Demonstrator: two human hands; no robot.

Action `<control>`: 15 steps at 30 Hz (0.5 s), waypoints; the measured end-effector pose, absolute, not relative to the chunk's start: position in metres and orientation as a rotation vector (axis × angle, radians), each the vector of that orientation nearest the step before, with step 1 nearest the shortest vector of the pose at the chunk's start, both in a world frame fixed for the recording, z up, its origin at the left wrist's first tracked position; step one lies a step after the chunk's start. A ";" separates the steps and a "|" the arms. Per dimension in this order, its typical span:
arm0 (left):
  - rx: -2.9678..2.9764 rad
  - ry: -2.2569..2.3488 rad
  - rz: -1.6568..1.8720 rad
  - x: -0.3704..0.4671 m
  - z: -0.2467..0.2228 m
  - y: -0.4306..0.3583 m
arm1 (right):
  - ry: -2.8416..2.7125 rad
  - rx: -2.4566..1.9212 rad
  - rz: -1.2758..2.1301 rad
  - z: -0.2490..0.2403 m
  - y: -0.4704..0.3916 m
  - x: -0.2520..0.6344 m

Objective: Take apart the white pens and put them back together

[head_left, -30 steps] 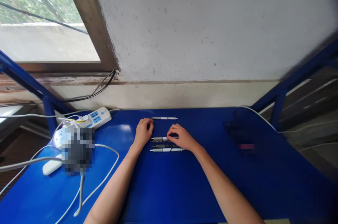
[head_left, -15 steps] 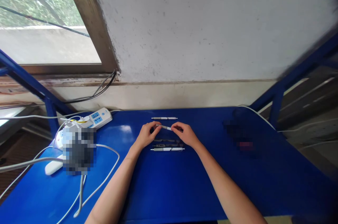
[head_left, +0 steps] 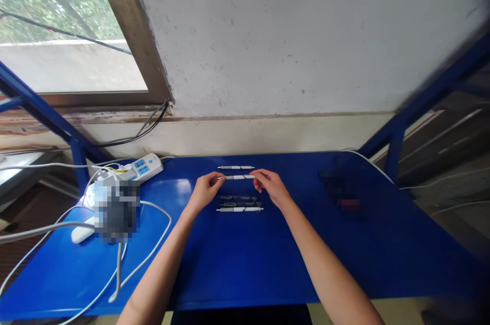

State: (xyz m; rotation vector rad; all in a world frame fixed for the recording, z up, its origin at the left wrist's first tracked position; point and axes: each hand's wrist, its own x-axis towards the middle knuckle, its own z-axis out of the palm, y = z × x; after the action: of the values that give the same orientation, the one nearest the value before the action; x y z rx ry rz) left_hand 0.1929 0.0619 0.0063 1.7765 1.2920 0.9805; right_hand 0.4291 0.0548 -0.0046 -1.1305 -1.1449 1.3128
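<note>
Far left of the blue table (head_left: 245, 264): white power strip (head_left: 143, 168) with blue sockets, white cables (head_left: 126, 264) looping toward the near edge, and a blurred-out dark patch among them.

Centre-left: left hand (head_left: 204, 191), fingertips pinched on the left end of a white pen (head_left: 236, 177). The pen lies level, left to right, and appears lifted just off the table, though the view is too small to be sure.

Beyond it, near the wall: a second white pen (head_left: 236, 167) lying flat, apart from both hands.

Nearer the person, between the two wrists: three more pens (head_left: 239, 204) lying parallel, close together.

Centre-right: right hand (head_left: 272, 188), fingertips gripping the right end of the held pen.

Right: a blurred dark item, not identifiable.
</note>
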 end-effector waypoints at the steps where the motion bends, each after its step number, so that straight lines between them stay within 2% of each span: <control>1: 1.742 1.268 1.006 0.193 0.005 0.062 | -1.147 -1.142 1.302 -0.006 0.054 0.428; 6: 1.563 1.158 1.113 0.195 -0.010 0.064 | -1.131 -1.183 1.245 -0.014 0.055 0.425; 15: 1.632 1.228 1.087 0.193 -0.016 0.069 | -1.127 -1.193 1.210 -0.017 0.056 0.424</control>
State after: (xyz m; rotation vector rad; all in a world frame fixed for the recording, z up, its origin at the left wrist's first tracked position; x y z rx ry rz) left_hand 0.1932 0.0691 -0.0162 1.6318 1.2281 1.0874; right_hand 0.4238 0.0562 -0.0175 -1.1935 -1.1275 1.2103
